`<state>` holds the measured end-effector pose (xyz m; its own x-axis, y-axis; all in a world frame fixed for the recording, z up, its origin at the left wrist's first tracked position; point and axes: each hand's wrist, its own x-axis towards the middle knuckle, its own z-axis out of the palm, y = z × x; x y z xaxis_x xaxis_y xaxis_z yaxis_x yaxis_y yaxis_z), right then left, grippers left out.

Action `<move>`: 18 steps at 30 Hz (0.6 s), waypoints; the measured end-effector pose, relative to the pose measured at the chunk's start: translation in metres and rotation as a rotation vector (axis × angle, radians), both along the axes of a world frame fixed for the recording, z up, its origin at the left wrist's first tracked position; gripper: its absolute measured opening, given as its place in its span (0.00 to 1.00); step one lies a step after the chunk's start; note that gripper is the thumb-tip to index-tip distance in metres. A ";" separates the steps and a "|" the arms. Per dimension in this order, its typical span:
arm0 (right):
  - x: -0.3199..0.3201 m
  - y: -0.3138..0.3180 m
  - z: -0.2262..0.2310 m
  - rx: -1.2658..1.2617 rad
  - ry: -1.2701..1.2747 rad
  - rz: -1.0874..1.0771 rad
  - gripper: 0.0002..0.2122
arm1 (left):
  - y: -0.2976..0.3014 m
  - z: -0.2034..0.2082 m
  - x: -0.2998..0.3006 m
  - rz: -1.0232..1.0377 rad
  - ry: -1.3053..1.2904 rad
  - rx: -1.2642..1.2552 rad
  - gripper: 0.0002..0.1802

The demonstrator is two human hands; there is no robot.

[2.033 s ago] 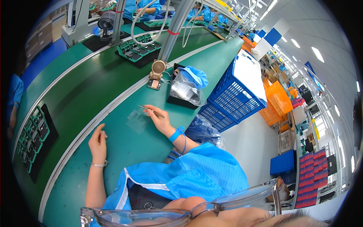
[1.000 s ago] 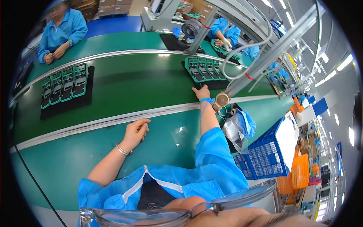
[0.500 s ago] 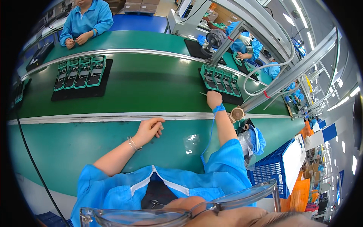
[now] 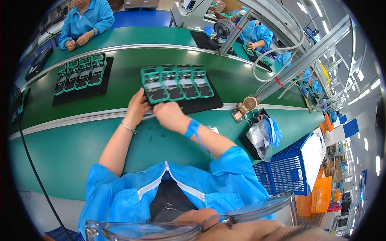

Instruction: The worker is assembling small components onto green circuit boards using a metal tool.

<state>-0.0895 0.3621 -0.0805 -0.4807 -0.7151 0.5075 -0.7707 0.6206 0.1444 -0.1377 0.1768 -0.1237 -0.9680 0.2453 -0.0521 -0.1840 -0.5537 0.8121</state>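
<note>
Hands are meeting at the near edge of a black tray riding the dark green belt, at about twelve o'clock from our chest. We are laying the left hand against the tray's near-left corner, fingers spread and curled over the front edge of the leftmost jig, one of four teal jigs sitting side by side on the tray. We are keeping the right hand just to its three o'clock, loosely fisted with the knuckles up; whether it is pinching anything we cannot tell, since the fingertips are tucked under. A blue wrist strap is circling that wrist.

We are judging the jigs to be rigid moulded plastic, light, each carrying a flat pale part that looks delicate, so the frame edges seem the safer place to grip, not the centre. The tray is looking thin and stiff; it should slide on the belt easily, and taking it by the near rim with both hands would keep it level.

At ten o'clock a second tray of four jigs is sitting well apart. At three o'clock a clear bag is lying beside a blue crate. Across the belt, at eleven o'clock, another worker in blue is sitting.
</note>
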 end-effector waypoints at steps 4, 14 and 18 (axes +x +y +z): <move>0.045 -0.009 -0.002 0.006 -0.185 0.196 0.03 | -0.016 -0.001 0.010 0.352 0.032 -0.230 0.42; 0.089 0.179 0.002 -0.245 -0.480 -0.381 0.08 | -0.174 0.024 0.098 0.248 0.005 -0.485 0.38; 0.127 0.193 -0.037 -0.359 -0.443 -0.393 0.12 | -0.200 0.034 0.116 0.118 -0.005 -0.555 0.35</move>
<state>0.0370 0.5553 -0.1177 -0.8863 -0.2699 0.3764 -0.4179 0.8164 -0.3986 -0.0213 -0.0232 -0.0898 -0.9867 0.0695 -0.1472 -0.1515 -0.0610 0.9866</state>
